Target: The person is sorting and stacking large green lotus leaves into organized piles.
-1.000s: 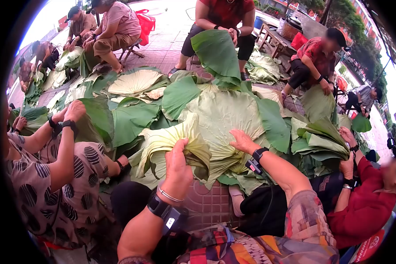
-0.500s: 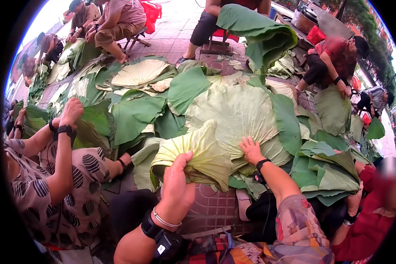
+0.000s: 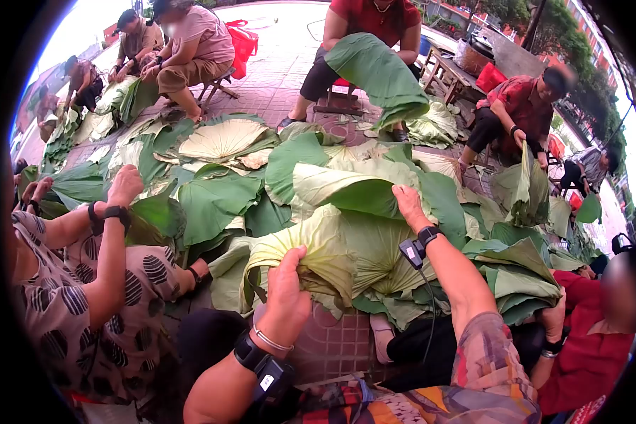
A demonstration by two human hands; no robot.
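Note:
My left hand (image 3: 286, 293) is closed around the bent edge of a folded yellow-green lotus leaf (image 3: 311, 244), thumb on top and fingers hidden beneath. My right hand (image 3: 409, 206) pinches the edge of a large lotus leaf (image 3: 364, 194), just above and to the right of the folded one. That leaf is raised and curls over, so its darker green face shows below a pale rim. More pale leaf surface (image 3: 396, 247), with veins fanning out, spreads under both hands.
A wide heap of lotus leaves (image 3: 219, 201) covers the ground ahead. To my left sits a person in a patterned shirt (image 3: 63, 297); to my right, one in red (image 3: 593, 346) beside stacked leaves (image 3: 519, 279). Others handle leaves across the heap. Paving (image 3: 336, 346) shows below my hands.
My right hand, earlier spread flat on the large leaf, has moved up and now lifts its edge, which curls over. My left hand keeps its hold. The person opposite has lowered a leaf.

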